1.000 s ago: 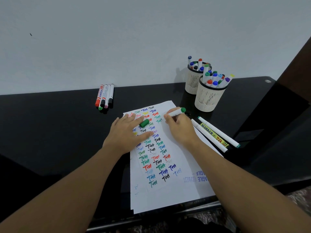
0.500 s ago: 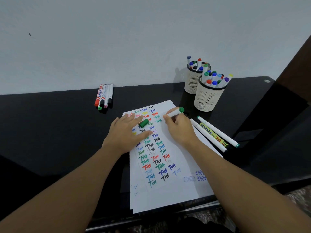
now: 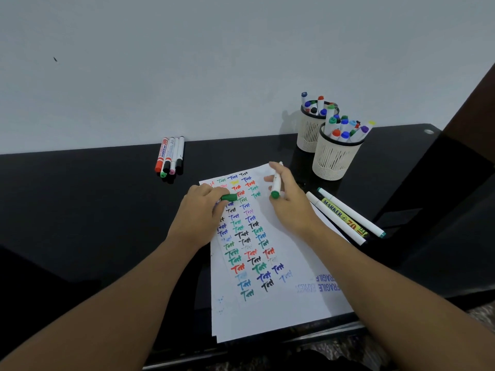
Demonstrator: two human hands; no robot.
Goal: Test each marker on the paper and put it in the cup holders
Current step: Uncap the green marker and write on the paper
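A white sheet of paper (image 3: 289, 303) covered with several coloured "Test" scribbles lies on the black table (image 3: 88, 210). My right hand (image 3: 292, 207) grips a white marker (image 3: 276, 182) with a green end, lifted off the paper and pointing that end toward me. My left hand (image 3: 199, 215) pinches the green cap (image 3: 229, 197) just above the paper's upper left part. Two cream mesh cup holders (image 3: 336, 156) stand at the back right, both full of markers.
Several markers (image 3: 170, 155) lie side by side at the back left near the wall. Three more markers (image 3: 345, 216) lie to the right of the paper. A dark brown panel (image 3: 471, 108) rises at the right edge.
My right hand has lifted the marker off the paper and turned it so its green end faces me. My left hand has curled its fingers round the green cap.
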